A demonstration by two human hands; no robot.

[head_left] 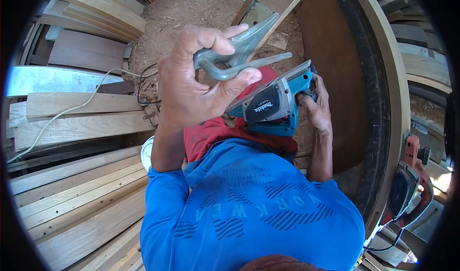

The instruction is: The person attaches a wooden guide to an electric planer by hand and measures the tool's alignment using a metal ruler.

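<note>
The teal power tool (270,107) reads "Makita" — the blue shirt (258,201), "WORKWEA".

both our arms bent and reaching forward, we raise our left hand (194,82) high before us, thumb side up toward our eyes, the thumb (242,82) stretched out below and the fingers arched above it in a broad pinch. our left forearm (167,141), bare to the elbow, climbs steeply to the wrist. farther off and lower, our right hand (317,106) curls in a firm grip, its thumb bent inward, the wrist nearly in line with our bare right forearm (322,156).
</note>
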